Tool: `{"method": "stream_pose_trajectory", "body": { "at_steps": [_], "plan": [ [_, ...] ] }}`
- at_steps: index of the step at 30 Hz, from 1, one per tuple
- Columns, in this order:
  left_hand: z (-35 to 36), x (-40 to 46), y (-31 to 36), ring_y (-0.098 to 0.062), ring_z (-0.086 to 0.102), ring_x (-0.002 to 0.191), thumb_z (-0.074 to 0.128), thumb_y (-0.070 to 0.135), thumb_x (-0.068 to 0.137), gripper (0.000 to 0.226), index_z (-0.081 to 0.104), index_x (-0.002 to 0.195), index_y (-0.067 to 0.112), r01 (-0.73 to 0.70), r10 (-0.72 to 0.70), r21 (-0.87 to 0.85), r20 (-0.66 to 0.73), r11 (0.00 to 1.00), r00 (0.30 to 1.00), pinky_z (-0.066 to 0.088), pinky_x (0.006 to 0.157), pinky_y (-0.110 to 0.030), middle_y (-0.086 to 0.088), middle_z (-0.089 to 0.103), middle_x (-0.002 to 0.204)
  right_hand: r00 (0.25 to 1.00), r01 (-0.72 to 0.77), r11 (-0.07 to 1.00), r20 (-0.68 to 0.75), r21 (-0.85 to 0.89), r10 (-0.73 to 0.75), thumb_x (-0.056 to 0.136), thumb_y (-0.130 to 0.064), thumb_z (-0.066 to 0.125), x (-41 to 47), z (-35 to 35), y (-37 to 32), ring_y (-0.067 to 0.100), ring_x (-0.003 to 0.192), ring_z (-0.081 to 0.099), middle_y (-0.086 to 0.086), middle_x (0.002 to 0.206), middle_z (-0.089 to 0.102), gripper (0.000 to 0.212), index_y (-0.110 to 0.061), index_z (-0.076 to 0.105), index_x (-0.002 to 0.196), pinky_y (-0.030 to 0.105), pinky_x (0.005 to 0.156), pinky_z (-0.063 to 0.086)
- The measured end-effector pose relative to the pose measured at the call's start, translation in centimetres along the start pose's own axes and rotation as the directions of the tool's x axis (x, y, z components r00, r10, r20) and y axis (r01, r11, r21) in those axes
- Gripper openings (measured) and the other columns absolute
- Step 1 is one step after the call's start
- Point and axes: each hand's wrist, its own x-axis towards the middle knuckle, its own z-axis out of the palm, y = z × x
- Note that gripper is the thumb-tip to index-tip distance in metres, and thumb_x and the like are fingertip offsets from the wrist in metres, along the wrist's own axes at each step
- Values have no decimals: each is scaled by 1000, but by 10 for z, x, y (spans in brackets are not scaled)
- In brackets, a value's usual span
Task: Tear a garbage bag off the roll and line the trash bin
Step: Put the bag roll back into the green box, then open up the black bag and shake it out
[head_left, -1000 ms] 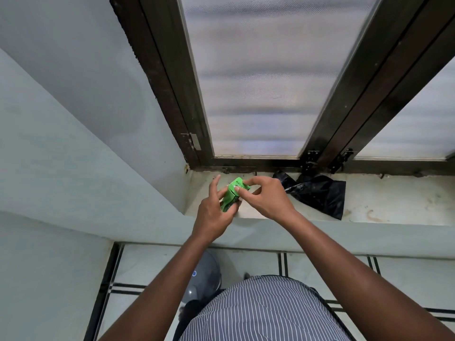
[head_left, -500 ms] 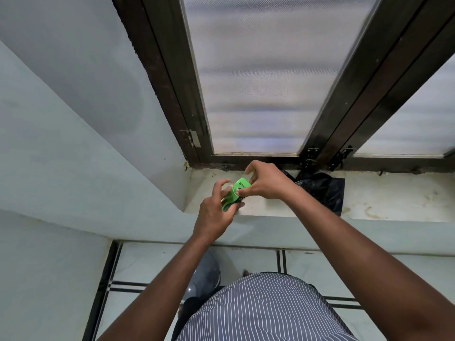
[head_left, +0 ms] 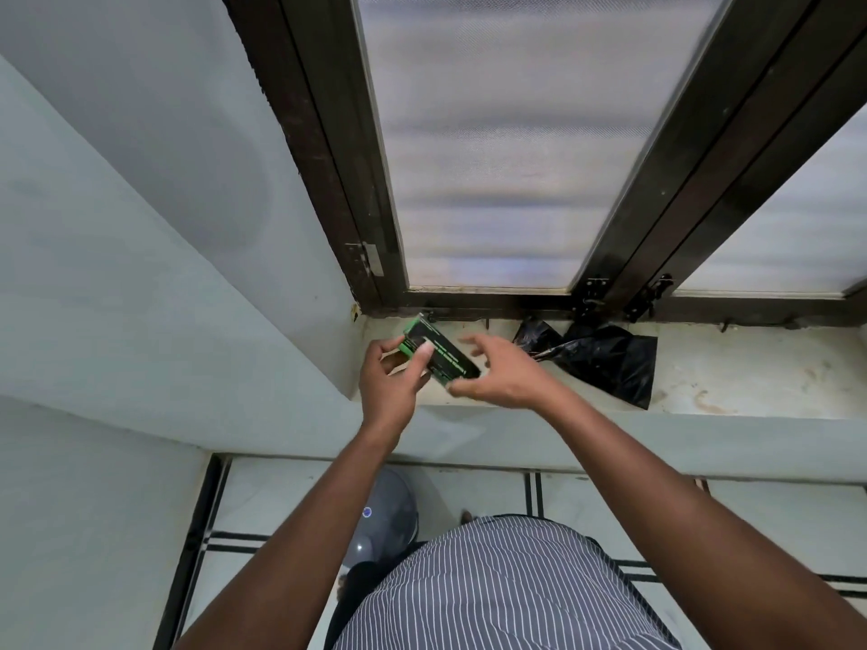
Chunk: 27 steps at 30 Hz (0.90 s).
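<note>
Over the window ledge (head_left: 732, 368), the left hand (head_left: 389, 387) pinches the green garbage bag roll (head_left: 438, 351), thumb across its wrapper. The right hand (head_left: 504, 375) touches the roll's lower end, its grip loose and fingers spread. A black bag (head_left: 605, 361) lies on the ledge to the right.

— What's far off, past the ledge?
— A dark-framed window (head_left: 506, 147) with frosted panes.
— And near?
— Pale floor tiles (head_left: 774, 523) with black stripes, a striped shirt (head_left: 506, 593).
</note>
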Motion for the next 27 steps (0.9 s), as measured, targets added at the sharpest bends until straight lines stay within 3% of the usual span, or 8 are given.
{"method": "stream_pose_trajectory", "body": {
  "at_steps": [2,5,9,11,13,19,23,27],
  "plan": [
    [2,2,4,-23,75,116,84,28,94,39,57,121,22,150,-153,-178,-6,973,988,66,91,-37,-12,72,130,997,-19,980,-80,-196,3,83,-57,86,1,18,8,22,114,67,-8,126,70,64,-31,63,136,43,94,59],
    [1,6,2,-25,68,118,74,45,99,53,45,137,21,320,-330,-125,-60,939,942,66,92,-46,-5,60,132,978,-34,996,-207,-80,17,92,-37,85,2,35,8,24,106,71,-6,116,75,40,-27,66,127,41,85,58],
    [-3,0,-7,-24,69,95,58,35,110,37,61,130,5,462,-462,34,0,886,887,66,77,-40,-15,63,125,984,-9,1000,-175,22,13,96,-19,78,15,45,-6,31,116,74,4,137,76,63,-22,55,155,43,95,60],
    [-6,-4,-14,-23,71,90,61,25,108,20,69,118,9,408,-415,87,75,909,907,66,78,-40,-17,73,125,991,-8,999,-130,43,14,97,-22,77,21,50,-12,34,126,70,10,157,64,82,-20,37,169,46,105,59],
    [-8,-9,-17,-22,73,92,63,22,107,16,72,115,11,343,-357,121,115,931,927,65,88,-42,-15,77,122,981,0,1000,-193,1,0,99,-29,75,20,52,-12,32,136,62,10,161,55,78,-17,39,167,46,112,54],
    [15,-18,-6,-22,79,99,66,27,107,19,74,118,14,185,-228,198,221,962,948,64,83,-33,-3,81,111,900,91,870,-414,485,137,100,-28,75,-10,48,16,17,83,75,-4,90,78,2,-27,76,101,44,83,65],
    [53,-22,-5,-19,78,95,65,28,107,18,73,116,14,97,-198,286,351,953,915,63,85,-36,-3,81,107,830,90,818,-496,567,253,98,-30,77,-38,37,53,16,86,78,-3,88,81,4,-26,79,98,41,83,66],
    [102,-30,-12,-17,77,98,62,22,107,16,77,112,18,-54,-213,429,549,902,808,57,81,-27,2,83,106,761,-8,876,-565,482,318,98,-30,78,-65,26,98,6,91,72,-12,97,79,6,-27,79,103,31,83,60]
  ]
}}
